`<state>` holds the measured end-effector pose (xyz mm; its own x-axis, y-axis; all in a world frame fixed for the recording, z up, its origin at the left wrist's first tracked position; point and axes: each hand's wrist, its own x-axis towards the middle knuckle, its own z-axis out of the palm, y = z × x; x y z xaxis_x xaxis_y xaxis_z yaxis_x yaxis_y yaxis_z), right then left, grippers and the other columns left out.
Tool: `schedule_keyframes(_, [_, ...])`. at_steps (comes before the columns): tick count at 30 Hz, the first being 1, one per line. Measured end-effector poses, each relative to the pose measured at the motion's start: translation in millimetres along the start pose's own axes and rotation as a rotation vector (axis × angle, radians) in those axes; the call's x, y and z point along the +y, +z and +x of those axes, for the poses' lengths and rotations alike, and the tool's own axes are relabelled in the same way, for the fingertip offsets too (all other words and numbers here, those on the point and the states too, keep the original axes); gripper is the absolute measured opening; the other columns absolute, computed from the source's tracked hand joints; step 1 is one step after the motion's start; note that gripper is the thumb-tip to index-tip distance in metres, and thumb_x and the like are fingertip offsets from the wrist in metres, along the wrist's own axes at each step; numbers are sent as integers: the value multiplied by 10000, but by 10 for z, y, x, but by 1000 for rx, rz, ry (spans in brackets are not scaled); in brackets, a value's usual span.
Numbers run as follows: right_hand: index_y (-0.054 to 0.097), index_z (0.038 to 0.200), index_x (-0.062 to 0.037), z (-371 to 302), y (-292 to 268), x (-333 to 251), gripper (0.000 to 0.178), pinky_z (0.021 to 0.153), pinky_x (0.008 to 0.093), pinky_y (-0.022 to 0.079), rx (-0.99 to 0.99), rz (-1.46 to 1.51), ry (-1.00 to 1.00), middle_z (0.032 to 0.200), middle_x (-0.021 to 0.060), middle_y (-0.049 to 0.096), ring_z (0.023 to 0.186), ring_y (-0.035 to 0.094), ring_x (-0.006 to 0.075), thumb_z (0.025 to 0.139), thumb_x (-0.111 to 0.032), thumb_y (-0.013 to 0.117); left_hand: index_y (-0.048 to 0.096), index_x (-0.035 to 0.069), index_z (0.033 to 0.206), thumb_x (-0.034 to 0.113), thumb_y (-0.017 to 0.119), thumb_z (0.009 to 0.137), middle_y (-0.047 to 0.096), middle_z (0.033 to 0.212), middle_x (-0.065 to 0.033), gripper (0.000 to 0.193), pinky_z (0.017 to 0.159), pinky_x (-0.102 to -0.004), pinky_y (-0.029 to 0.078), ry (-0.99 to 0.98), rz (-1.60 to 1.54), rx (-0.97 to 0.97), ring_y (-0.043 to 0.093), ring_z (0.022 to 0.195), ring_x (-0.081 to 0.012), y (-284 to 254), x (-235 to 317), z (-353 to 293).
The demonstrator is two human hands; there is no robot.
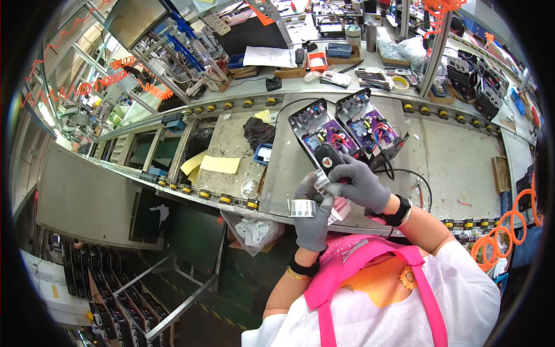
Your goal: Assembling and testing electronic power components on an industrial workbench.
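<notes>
Pink apron [338,269] fills five o'clock. Left fingers [303,188] and right fingers [342,172] pinch a whitish strip [321,181], label roll [303,208] presumably held for reach

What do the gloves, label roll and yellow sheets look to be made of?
Gloves: probably knit fabric; matte grey, closely fitted. Label roll: paper or film, can't tell which; whitish printed band, slight sheen. Yellow sheets: likely paper; thin, matte, flat-coloured.

the right hand [364,184] partly hid the whitish piece [321,180]; print on the label roll [303,208] was too small; the lower edge cropped the pink apron [341,272].
</notes>
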<state>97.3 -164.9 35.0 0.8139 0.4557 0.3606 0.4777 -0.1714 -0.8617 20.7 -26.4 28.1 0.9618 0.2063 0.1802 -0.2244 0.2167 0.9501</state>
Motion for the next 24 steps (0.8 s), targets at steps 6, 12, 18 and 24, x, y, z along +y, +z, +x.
schedule_keyframes(6, [654, 777, -136, 7, 2, -61, 129, 638, 394, 453, -65, -226, -164, 819, 143, 561, 720, 547, 327, 660, -170, 695, 383, 8, 1281, 51, 597, 827, 478, 1208, -116, 504, 927, -318, 411, -10, -129, 44, 488, 1094, -187, -115, -106, -44])
schedule_keyframes(12, [671, 798, -180, -72, 307, -428, 141, 607, 411, 480, -180, -373, -115, 850, 138, 565, 687, 583, 335, 671, -232, 704, 489, -2, 1167, 76, 653, 819, 568, 1065, -99, 392, 746, -249, 485, -13, -36, 280, 563, 923, -146, -335, -180, -175])
schedule_keyframes(18, [671, 781, -159, 36, 561, -406, 147, 592, 394, 494, -184, -471, -229, 918, 135, 586, 679, 606, 314, 676, -260, 690, 510, -16, 1103, 37, 643, 788, 597, 997, -107, 347, 752, -279, 493, -106, -263, 440, 591, 886, -172, -512, -318, -152])
schedule_keyframes(24, [673, 779, -165, 149, 836, -248, 145, 582, 396, 499, -288, -505, -300, 926, 134, 582, 675, 607, 305, 683, -273, 688, 519, -25, 1087, 152, 666, 802, 599, 957, -95, 366, 710, -261, 479, -208, -170, 526, 573, 843, -145, -742, -479, -157])
